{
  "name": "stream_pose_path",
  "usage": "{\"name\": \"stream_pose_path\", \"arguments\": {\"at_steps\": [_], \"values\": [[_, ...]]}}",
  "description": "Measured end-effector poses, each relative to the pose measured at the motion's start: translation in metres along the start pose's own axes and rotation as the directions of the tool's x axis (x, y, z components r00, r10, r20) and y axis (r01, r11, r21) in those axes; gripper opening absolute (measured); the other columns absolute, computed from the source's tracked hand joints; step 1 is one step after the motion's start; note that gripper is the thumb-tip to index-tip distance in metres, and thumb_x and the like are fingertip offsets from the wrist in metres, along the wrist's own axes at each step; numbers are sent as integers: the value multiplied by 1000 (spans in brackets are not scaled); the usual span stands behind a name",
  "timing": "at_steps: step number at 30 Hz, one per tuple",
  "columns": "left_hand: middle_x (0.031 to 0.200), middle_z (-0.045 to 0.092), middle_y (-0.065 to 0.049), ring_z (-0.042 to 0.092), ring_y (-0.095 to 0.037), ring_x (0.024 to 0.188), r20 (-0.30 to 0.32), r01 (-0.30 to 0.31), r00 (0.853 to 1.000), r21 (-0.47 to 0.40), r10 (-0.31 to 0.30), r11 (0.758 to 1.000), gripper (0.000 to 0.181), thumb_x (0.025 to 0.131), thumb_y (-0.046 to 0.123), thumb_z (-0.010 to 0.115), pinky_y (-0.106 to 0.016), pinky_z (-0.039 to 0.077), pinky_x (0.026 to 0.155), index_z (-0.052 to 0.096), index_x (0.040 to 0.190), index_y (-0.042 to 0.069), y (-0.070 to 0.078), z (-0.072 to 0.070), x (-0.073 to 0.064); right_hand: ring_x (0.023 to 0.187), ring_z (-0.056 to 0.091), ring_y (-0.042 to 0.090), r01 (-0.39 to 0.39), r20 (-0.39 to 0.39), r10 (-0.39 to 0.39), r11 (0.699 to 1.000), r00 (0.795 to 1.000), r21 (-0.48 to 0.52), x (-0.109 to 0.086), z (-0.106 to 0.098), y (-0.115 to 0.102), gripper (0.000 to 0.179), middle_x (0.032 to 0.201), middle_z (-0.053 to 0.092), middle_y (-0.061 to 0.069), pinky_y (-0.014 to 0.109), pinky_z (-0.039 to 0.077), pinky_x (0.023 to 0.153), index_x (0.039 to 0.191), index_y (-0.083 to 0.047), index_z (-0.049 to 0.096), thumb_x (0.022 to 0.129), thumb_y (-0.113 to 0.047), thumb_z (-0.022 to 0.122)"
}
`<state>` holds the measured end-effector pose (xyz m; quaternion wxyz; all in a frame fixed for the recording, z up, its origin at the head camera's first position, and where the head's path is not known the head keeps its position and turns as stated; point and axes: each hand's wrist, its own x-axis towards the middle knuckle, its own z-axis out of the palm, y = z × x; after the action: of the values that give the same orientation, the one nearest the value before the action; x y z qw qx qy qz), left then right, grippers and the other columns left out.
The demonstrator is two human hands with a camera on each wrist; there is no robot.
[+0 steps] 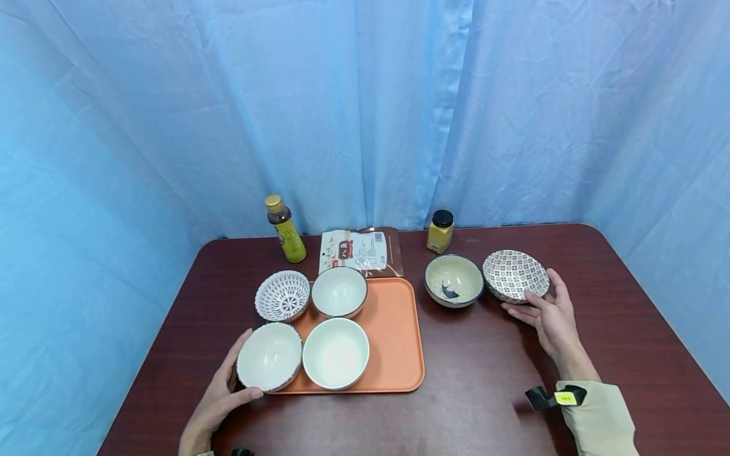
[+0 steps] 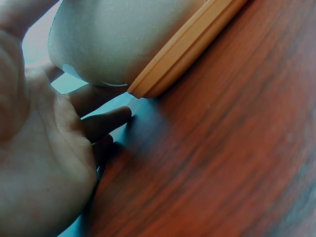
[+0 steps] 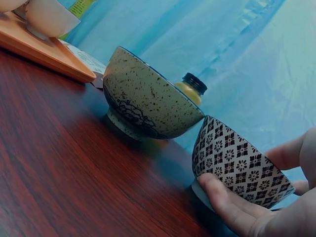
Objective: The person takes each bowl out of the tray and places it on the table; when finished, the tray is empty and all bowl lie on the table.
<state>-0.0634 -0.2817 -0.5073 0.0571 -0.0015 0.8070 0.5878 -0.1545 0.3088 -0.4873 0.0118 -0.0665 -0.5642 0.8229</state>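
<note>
My left hand grips a white bowl with a dark patterned outside, thumb at its near rim and fingers along its left side. That bowl is at the front left corner of an orange tray. Over on the right, my right hand holds a bowl with a black-and-white flower pattern, its fingers round the side and near the foot. This bowl tilts slightly in the head view, close beside a speckled bowl with a dark rim.
More bowls stand on the tray: a plain white one, a dark-rimmed one and a lattice-patterned one at its left edge. Behind are a yellow-capped bottle, a food packet and a black-lidded jar. Blue curtains surround the table.
</note>
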Motion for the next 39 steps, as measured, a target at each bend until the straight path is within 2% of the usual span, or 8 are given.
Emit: {"name": "stream_pose_path", "arguments": {"at_steps": [4, 7, 11, 20, 28, 33, 36, 39], "values": [[159, 26, 15, 28, 22, 128, -3, 6, 1000, 0, -6, 1000, 101, 79, 4, 75, -4, 27, 95, 19, 162, 20, 0, 0, 0, 81, 76, 20, -14, 31, 15, 999, 999, -30, 1, 0, 0, 84, 156, 7, 25, 32, 61, 73, 160, -31, -14, 105, -14, 47], [159, 26, 16, 28, 22, 128, -1, 4, 1000, 3, -4, 1000, 101, 79, 4, 75, -5, 27, 96, 19, 162, 19, 0, 0, 0, 83, 76, 18, -37, 52, 40, 997, 998, -61, 1, -1, -1, 83, 162, -20, 24, 32, 61, 73, 158, -33, -20, 107, -19, 44], [158, 25, 18, 27, 23, 129, 3, -3, 1000, 7, 3, 1000, 101, 80, 4, 75, -6, 28, 96, 18, 162, 19, -1, 0, 0, 83, 76, 15, -72, 51, 80, 987, 996, -141, 1, -4, -5, 85, 161, -30, 25, 32, 61, 72, 156, -34, -26, 107, -27, 44], [160, 25, 15, 28, 22, 129, 2, -7, 1000, 11, 7, 1000, 101, 80, 4, 75, -7, 28, 96, 18, 162, 18, -1, -1, 1, 83, 74, 9, -87, 39, 99, 968, 994, -237, -6, -19, -21, 87, 161, -27, 28, 31, 61, 71, 155, -33, -29, 107, -29, 44], [165, 22, -10, 28, 22, 128, 6, -22, 1000, 2, 22, 1000, 102, 79, 3, 76, -7, 29, 96, 18, 162, 16, 1, 0, -1, 81, 74, 5, -57, 1, 60, 955, 998, -290, -11, -25, -35, 90, 163, -23, 27, 28, 60, 68, 156, -34, -24, 105, -27, 49], [165, 23, -1, 27, 23, 129, 2, -20, 1000, -1, 20, 1000, 102, 79, 3, 76, -6, 28, 96, 18, 162, 17, 1, 0, -1, 79, 72, -1, -56, -48, 39, 889, 998, -455, -15, -25, -42, 89, 163, -14, 32, 24, 59, 66, 158, -34, -19, 104, -30, 51], [163, 24, 7, 27, 24, 128, -2, -19, 1000, -3, 19, 1000, 102, 79, 3, 76, -5, 27, 95, 18, 162, 16, 0, 0, 0, 78, 70, -4, -30, -46, 6, 845, 999, -534, -20, -18, -50, 87, 162, -8, 36, 21, 58, 66, 160, -33, -16, 104, -29, 51], [160, 25, 14, 27, 24, 128, -3, -14, 1000, -5, 14, 1000, 102, 79, 3, 76, -4, 27, 95, 18, 162, 17, 1, 0, 0, 79, 70, -5, 23, -13, -36, 825, 999, -565, -25, -8, -57, 84, 161, -3, 38, 19, 57, 66, 161, -31, -12, 105, -26, 50]]}}
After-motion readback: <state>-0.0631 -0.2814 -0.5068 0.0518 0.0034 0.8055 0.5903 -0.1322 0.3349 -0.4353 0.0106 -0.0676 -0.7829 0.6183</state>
